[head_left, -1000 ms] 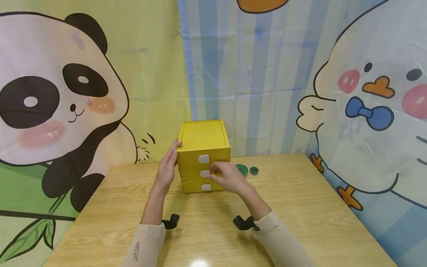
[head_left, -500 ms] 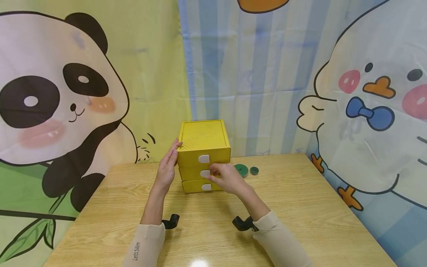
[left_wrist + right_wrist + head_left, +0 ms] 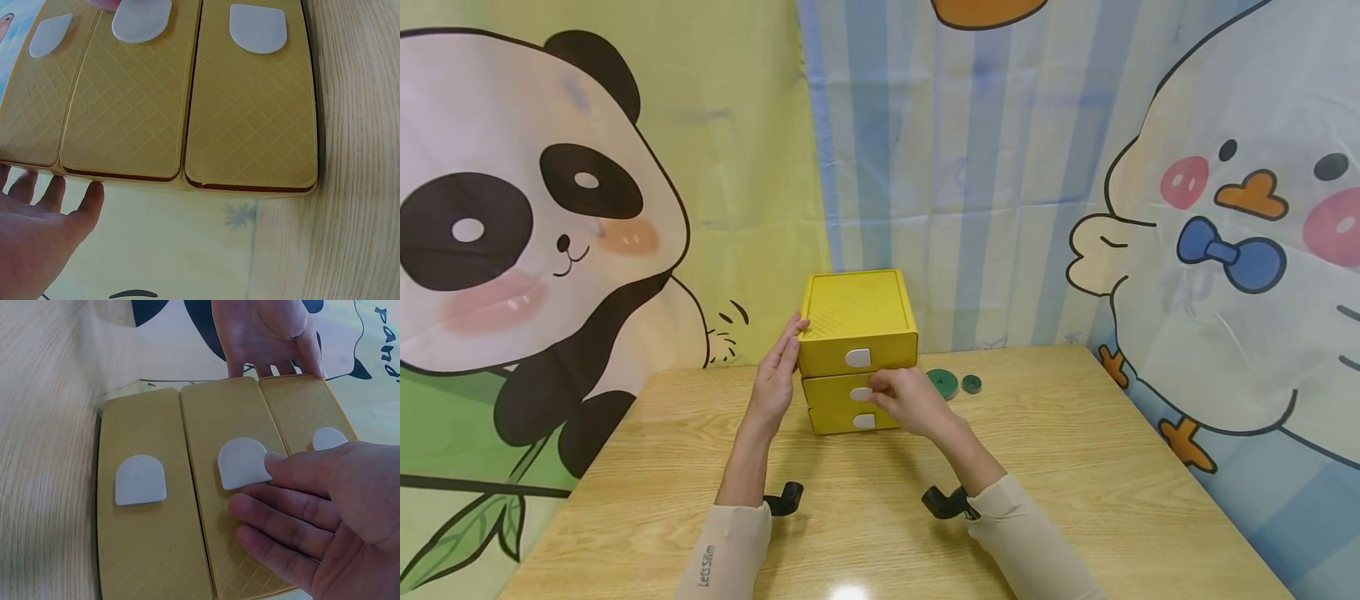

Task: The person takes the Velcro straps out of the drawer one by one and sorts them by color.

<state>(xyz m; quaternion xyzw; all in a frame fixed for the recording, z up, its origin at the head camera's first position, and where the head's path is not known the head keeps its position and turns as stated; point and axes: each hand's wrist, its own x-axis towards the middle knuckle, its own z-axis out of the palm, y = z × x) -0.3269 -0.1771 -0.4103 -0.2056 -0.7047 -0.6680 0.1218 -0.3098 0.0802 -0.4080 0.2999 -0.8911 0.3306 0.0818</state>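
A yellow three-drawer box (image 3: 859,304) stands on the table, with a rounded white tab on each drawer. My right hand (image 3: 915,400) pinches the right edge of the middle drawer's tab (image 3: 242,464), thumb on its edge and fingers bent below it. That drawer (image 3: 125,106) sticks out slightly past its neighbours. With fingers straight, my left hand (image 3: 773,387) rests along the box's left side, fingertips at the upper front corner. In the left wrist view, the left hand's fingers (image 3: 87,209) touch the side wall near the top and middle drawers.
Two green discs, one large (image 3: 943,383) and one small (image 3: 972,384), lie right of the box. Black wrist-camera mounts (image 3: 785,498) show beside both wrists. Behind the table (image 3: 850,517) hang printed curtains with a panda (image 3: 587,308) and a chick.
My right hand has closed onto the middle tab, and the middle drawer has come a little toward me. The left hand stays in place at the box's side.
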